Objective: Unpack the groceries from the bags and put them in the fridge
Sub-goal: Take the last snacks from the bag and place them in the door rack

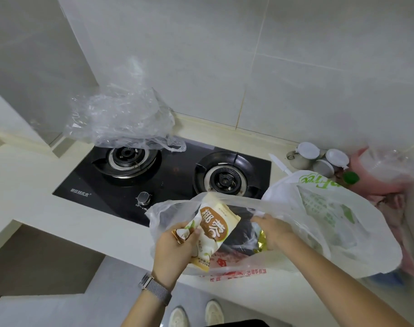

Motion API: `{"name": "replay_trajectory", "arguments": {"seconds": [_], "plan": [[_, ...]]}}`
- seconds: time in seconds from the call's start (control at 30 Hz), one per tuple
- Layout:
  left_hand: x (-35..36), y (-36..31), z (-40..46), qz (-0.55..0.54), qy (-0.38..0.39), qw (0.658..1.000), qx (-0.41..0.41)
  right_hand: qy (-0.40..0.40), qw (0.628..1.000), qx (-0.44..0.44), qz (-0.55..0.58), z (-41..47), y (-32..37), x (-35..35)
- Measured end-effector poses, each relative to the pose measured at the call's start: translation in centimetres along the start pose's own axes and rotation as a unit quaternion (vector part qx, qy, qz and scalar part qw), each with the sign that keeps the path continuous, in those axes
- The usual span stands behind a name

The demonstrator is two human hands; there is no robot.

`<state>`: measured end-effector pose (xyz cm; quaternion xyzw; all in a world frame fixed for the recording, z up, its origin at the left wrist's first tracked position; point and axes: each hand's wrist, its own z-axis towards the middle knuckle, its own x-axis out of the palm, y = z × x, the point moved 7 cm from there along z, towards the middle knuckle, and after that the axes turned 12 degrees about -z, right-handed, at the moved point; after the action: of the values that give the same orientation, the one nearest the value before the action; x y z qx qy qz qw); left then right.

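My left hand [175, 246] grips a cream and brown snack packet [214, 228] with a coconut picture, held at the mouth of a clear plastic bag with red print [229, 265] on the counter's front edge. My right hand [272, 228] reaches into that bag and its fingers curl round the bag's plastic rim. Dark items and a gold wrapper [262, 241] lie inside. A white bag with green print [323, 208] stands right behind it. The fridge is out of view.
A black two-burner gas hob [168, 175] sits in the white counter [24, 185]. An empty crumpled clear bag [121, 114] lies over the left burner. Lidded jars [314, 156] and a pink bag [380, 175] stand at the right by the tiled wall.
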<state>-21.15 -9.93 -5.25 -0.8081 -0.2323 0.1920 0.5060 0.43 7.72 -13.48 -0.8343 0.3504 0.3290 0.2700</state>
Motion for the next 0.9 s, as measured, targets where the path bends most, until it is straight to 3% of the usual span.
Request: {"name": "replay_trajectory", "arguments": {"seconds": [0.13, 0.27, 0.4, 0.5, 0.73, 0.9], "plan": [[-0.1, 1.0, 0.3, -0.028, 0.0, 1.0, -0.007, -0.018, 0.997, -0.027, -0.07, -0.4, -0.3, 0.4], [0.2, 1.4, 0.5, -0.055, 0.015, 0.998, -0.02, 0.007, 0.998, -0.049, 0.045, -0.4, -0.7, 2.3], [1.1, 1.6, 0.4, -0.091, 0.037, 0.995, -0.036, -0.025, 0.996, -0.085, -0.001, -1.0, -0.8, 2.3], [1.7, 1.8, 0.2, -0.137, 0.038, 0.988, -0.062, 0.007, 0.999, -0.03, 0.043, -1.2, -2.0, 3.5], [2.5, 2.4, -1.1, -0.213, 0.049, 0.968, -0.121, -0.022, 0.999, -0.007, -0.031, -1.9, -1.7, 4.1], [2.4, 2.5, -1.7, -0.218, 0.047, 0.967, -0.125, 0.007, 0.991, -0.008, -0.134, -1.5, -1.5, 4.8]]}}
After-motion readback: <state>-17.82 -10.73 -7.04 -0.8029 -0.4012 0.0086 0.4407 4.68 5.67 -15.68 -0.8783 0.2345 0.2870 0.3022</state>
